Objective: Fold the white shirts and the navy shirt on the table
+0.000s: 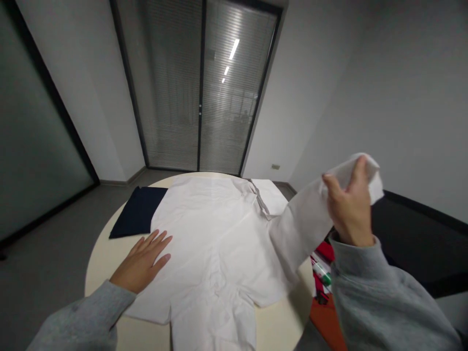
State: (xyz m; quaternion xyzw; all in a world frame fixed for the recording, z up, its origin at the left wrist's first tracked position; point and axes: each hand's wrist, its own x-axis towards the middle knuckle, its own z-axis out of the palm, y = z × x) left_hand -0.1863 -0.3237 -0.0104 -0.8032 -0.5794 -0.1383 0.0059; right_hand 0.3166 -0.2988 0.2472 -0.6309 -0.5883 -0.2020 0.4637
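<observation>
A white long-sleeved garment [204, 234], seemingly a shirt or coat, lies spread over a round cream table. My right hand [351, 202] is raised past the table's right side, its fingers closed on the end of one sleeve, which stretches up off the tabletop. On the left, my left hand [144, 258] lies flat with fingers spread, resting on the garment's left edge and holding nothing. Beyond it, a folded dark navy cloth [137, 213] sits partly under or against the garment; which one I cannot tell. A white folded piece [270, 195] shows at the far right edge.
The round table [100, 258] has its rim showing at left. Low on the right are red and orange items [325, 312] with a green-and-white tube or can [321, 271]. A black panel [420, 239] stands at right; a glass door with blinds [197, 97] is behind.
</observation>
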